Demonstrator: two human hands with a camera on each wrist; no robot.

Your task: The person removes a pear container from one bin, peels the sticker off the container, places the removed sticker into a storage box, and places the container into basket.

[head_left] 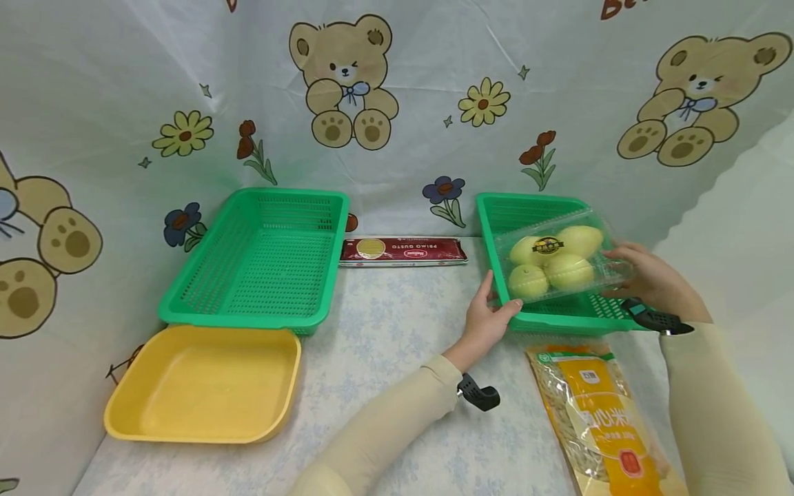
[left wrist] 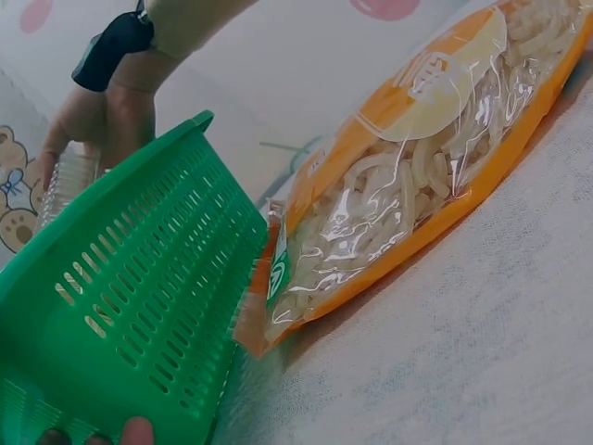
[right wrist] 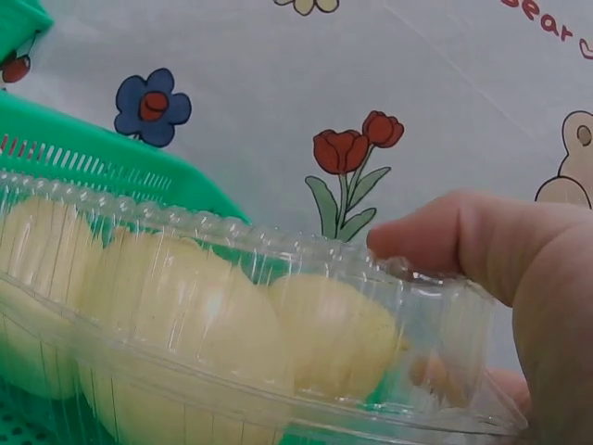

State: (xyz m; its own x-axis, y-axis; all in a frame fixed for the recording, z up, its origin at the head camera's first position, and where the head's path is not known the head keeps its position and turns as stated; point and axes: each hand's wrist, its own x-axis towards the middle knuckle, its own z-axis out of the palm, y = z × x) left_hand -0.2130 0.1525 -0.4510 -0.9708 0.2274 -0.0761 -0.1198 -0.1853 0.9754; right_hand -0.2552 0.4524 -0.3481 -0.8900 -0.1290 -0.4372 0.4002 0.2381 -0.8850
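A clear plastic box [head_left: 555,258] of several yellow-green fruits hangs just above the right green basket [head_left: 527,207]. My right hand [head_left: 645,275] grips the box's right end, thumb [right wrist: 482,241] on the lid and fingers under it; the box [right wrist: 213,315] fills the right wrist view. My left hand [head_left: 490,313] is at the basket's front left corner. Its fingers curl on the basket's rim and outer wall [left wrist: 139,306], and its thumb reaches up beside the box's left end. The left wrist view shows a fingertip [left wrist: 137,432] against the green wall.
An orange bag of noodles [head_left: 598,413] lies flat in front of the right basket. A second green basket [head_left: 248,318] stands at the left with a yellow tray [head_left: 205,379] before it. A red packet [head_left: 403,250] lies at the back. A printed cloth wall surrounds the table.
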